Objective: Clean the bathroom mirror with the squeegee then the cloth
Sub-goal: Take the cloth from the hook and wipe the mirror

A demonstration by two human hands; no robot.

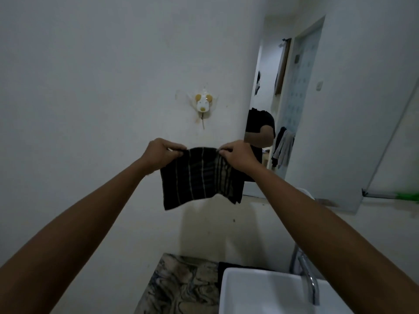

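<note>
A dark cloth with pale stripes hangs spread out in front of the white wall, held up by its top edge. My left hand pinches the cloth's upper left corner and my right hand pinches the upper right corner. The bathroom mirror is on the wall to the right, with its left edge just behind my right hand. It reflects a person's dark-shirted torso and arm, a doorway and hanging clothes. The squeegee lies along the mirror's lower right, with its metal bar and green part showing.
A white wall hook shaped like an animal head sticks to the wall above the cloth. Below are a white basin, a chrome tap and a marbled countertop. A dark item lies behind the basin.
</note>
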